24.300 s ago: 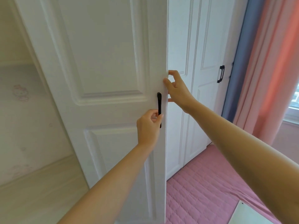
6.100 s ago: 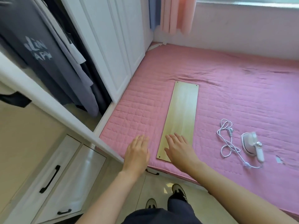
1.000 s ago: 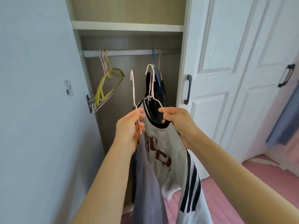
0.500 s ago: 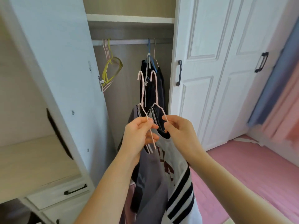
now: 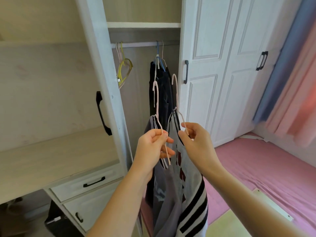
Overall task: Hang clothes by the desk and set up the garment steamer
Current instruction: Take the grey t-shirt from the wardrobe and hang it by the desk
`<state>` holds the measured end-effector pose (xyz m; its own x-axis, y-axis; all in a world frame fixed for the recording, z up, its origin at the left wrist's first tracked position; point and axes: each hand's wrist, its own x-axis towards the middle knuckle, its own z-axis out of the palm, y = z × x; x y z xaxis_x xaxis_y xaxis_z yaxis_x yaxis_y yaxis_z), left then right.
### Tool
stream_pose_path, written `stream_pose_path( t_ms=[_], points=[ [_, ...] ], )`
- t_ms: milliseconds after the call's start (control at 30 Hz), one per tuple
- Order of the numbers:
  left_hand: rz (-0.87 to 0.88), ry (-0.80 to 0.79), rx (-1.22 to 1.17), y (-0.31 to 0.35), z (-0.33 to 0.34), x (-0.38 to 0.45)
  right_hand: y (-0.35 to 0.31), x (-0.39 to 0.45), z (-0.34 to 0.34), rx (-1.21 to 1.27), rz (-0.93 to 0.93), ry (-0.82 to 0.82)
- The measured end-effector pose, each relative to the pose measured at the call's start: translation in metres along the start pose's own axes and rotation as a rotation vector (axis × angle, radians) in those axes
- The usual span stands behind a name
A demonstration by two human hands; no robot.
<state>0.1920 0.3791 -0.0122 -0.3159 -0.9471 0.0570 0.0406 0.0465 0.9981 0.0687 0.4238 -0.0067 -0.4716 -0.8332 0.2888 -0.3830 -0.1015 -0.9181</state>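
Note:
I hold two garments on thin pink wire hangers in front of the open wardrobe. My left hand (image 5: 153, 146) pinches the shoulder wire of the left pink hanger (image 5: 156, 100), which carries a grey-purple shirt (image 5: 166, 199). My right hand (image 5: 195, 141) pinches the wire of the right pink hanger (image 5: 176, 93), which carries a white jersey (image 5: 189, 194) with black stripes and dark red lettering. Both hooks point up, free of the wardrobe rail (image 5: 142, 44). The desk top (image 5: 51, 156) lies at the left. The steamer is out of view.
Dark clothes (image 5: 161, 86) hang on the rail's right end, empty yellow and pink hangers (image 5: 124, 67) on its left. The open wardrobe door (image 5: 102, 82) stands between desk and closet. Drawers (image 5: 85, 183) sit under the desk. A pink quilted mat (image 5: 266, 168) and curtains (image 5: 294, 69) are at right.
The view has pulled back and turned left, showing more of the desk. My hands have spread the two hangers a little apart and lowered them further from the rail.

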Motion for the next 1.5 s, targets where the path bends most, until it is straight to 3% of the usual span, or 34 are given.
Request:
stream_pose_path(
  t_ms=[467,900,1200,1500],
  points=[
    [-0.006,-0.179,-0.033,0.009,-0.056,-0.117,-0.037,-0.124,0.026,-0.061,-0.027,0.116],
    [-0.005,-0.145,-0.053,0.018,-0.112,-0.234,-0.083,-0.242,0.041,-0.099,-0.043,0.098],
    [0.003,0.064,-0.035,0.009,-0.124,-0.29,-0.093,-0.285,0.037,-0.074,-0.081,-0.086],
    [0.043,0.3,-0.114,0.009,-0.13,-0.339,-0.111,-0.32,0.046,0.013,-0.15,-0.451]
  ],
)
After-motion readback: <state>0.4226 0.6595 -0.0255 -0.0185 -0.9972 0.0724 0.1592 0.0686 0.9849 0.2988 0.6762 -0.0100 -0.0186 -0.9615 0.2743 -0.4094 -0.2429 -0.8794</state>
